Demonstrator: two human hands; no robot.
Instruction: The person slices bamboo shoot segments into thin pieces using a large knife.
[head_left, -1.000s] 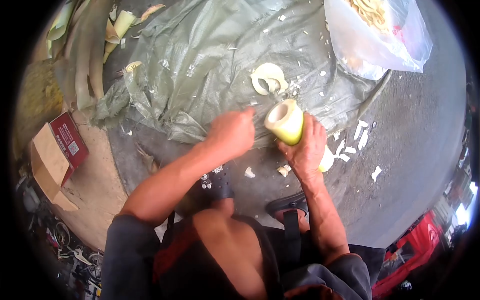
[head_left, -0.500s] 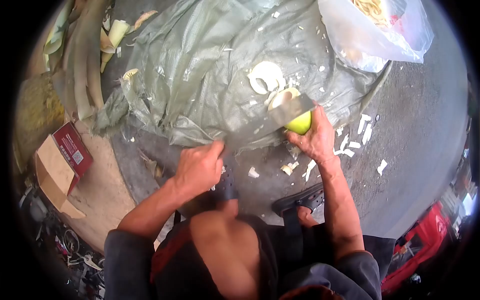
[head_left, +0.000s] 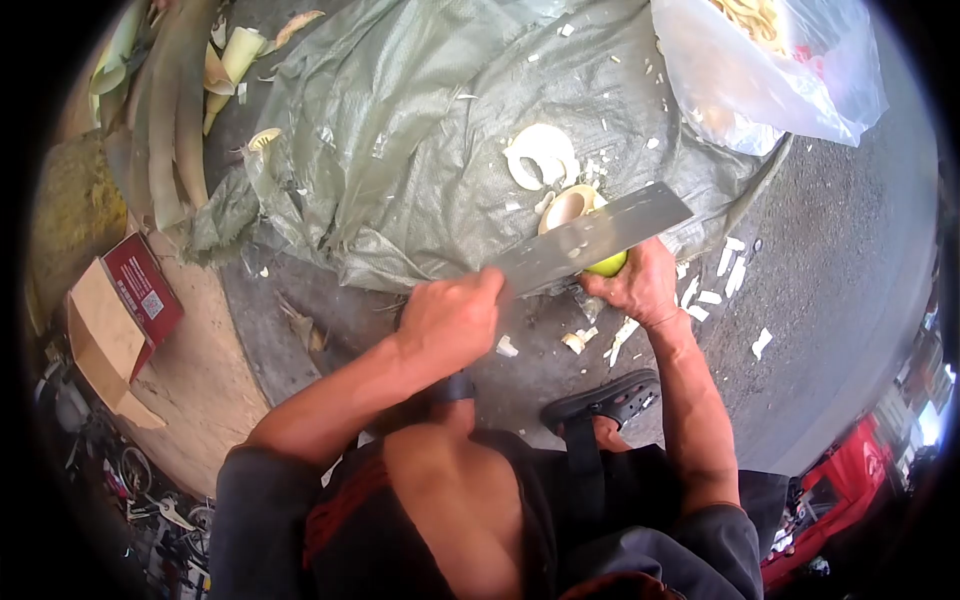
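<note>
I find left hand (head_left: pixel 452 318) clamped on 1 knife (head_left: pixel 600 237); right hand (head_left: pixel 640 283), farther right, clamped on 1 hollow stalk (head_left: pixel 608 265).

Two hands (head_left: pixel 450 318), one knife (head_left: pixel 612 230), one box (head_left: pixel 145 300)

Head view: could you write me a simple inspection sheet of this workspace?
Surface: creased green sheet on grey ground.
Job's things: knife crossing in front of a hollow green piece; contact unclear.
Clutter: pale scraps on sheet and ground; open box left; bag upper right.
Grips: left hand holds knife; right hand holds green piece.
Cables: nothing seen.
Surroundings: red object lower right; jumbled items lower left, too small to name.
</note>
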